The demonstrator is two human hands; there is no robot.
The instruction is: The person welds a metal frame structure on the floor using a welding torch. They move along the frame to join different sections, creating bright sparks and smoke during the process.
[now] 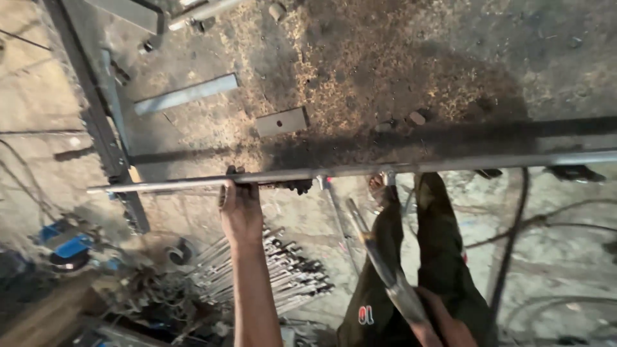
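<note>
You look down on a dim, warm-toned workshop floor point(360, 58), brightest along the pale left edge. A broad dark shadow crosses the upper right. Motion blur softens everything; the long grey metal rod point(360, 170) smears, and lines bend toward the corners.

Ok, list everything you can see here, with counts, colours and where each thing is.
long metal rod: one, silvery grey, running across the middle, held at waist height
flat plate with a hole: one, grey, on the ground above the rod
flat metal strip: one, pale grey, on the ground upper left
dark steel beam: one, black, slanting down the left side
bundle of rods: many, silvery, piled lower centre
metal tool: one, grey, lower right
left hand: closed grip on the long metal rod
right hand: grips the metal tool
</note>
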